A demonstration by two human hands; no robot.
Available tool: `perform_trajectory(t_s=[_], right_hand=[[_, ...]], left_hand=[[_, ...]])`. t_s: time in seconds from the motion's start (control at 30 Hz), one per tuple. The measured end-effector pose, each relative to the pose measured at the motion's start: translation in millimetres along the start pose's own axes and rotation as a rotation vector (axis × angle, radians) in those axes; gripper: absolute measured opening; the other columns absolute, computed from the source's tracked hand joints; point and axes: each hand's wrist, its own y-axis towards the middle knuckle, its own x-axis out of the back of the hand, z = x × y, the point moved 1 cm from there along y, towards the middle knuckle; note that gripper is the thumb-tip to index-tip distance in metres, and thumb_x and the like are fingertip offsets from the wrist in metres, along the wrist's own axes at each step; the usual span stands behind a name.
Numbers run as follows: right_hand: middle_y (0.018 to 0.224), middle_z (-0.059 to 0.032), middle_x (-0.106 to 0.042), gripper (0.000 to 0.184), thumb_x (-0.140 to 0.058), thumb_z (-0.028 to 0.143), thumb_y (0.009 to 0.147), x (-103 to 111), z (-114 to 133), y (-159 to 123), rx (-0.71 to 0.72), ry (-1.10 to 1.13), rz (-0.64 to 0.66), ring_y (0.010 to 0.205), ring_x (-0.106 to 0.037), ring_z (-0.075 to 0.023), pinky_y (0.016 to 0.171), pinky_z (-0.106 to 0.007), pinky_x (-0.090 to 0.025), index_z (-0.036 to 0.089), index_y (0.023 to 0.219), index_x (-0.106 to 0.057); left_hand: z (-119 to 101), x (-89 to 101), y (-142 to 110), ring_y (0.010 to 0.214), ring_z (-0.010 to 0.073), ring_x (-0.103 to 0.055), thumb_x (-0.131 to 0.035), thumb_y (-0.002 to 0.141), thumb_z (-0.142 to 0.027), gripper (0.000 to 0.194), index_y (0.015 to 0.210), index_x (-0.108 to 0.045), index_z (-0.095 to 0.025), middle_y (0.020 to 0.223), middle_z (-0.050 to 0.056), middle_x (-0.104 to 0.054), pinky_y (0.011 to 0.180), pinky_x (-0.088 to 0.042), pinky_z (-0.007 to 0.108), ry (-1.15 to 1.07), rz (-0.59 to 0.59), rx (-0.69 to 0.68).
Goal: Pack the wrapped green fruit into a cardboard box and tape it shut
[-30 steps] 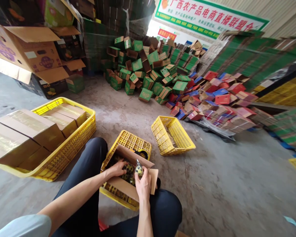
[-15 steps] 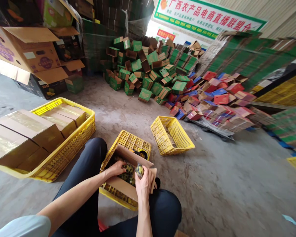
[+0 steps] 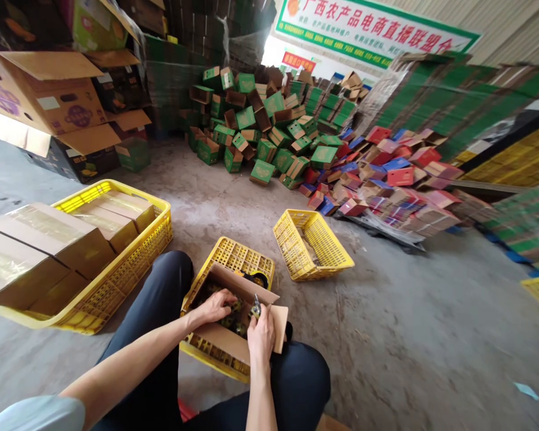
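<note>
One wrapped piece [image 3: 256,307], yellowish with dark patches, stands over the right end of an open carton [image 3: 224,342], pinched in the right hand [image 3: 261,333]. Compared with half a second ago it is turned, showing a narrower side with its clear tip pointing up; it remains in the fingers, so I judge it is being handled rather than laid down. More pieces [image 3: 237,324] lie inside the carton, just left of it. There the left hand [image 3: 216,306] has lifted slightly, covering more of what lies beneath; its fingers are curled, and I cannot tell whether they grip anything. Both forearms reach in from the near side, the left one slanting across the left thigh, the right one nearly straight. Under the carton sits a yellow crate [image 3: 236,254]. A smaller yellow basket [image 3: 296,267] stands far right of it, and a large yellow crate [image 3: 121,280] with taped boxes [image 3: 49,226] stands left.
</note>
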Motion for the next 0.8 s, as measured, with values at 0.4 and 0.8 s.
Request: perform_trajectory(t_s=[0.4,0.8], right_hand=[[0.108,-0.0110,-0.079,0.035,-0.047,0.018,0.096,-9,4,-3,0.187,0.111,0.229,0.101,-0.074,-0.0265,0.095,-0.039,-0.059,0.021,0.112,-0.078],[0.110,-0.0194,-0.080,0.036,-0.049,0.025,0.088,-17,14,6,0.019,0.265,0.130,0.111,-0.074,-0.0377,0.100,-0.056,-0.058,0.018,0.103,-0.082]], left_hand=[[-42,17.3,-12,0.083,0.0245,-0.064,-0.064,0.094,-0.046,0.036,0.078,-0.072,-0.015,0.085,0.008,-0.070,0.078,-0.050,0.033,-0.220,-0.235,-0.088],[-27,24.1,1,0.076,0.0198,-0.061,-0.064,0.084,-0.073,0.057,0.070,-0.067,-0.018,0.079,0.007,-0.069,0.079,-0.051,0.031,-0.693,-0.399,0.086]])
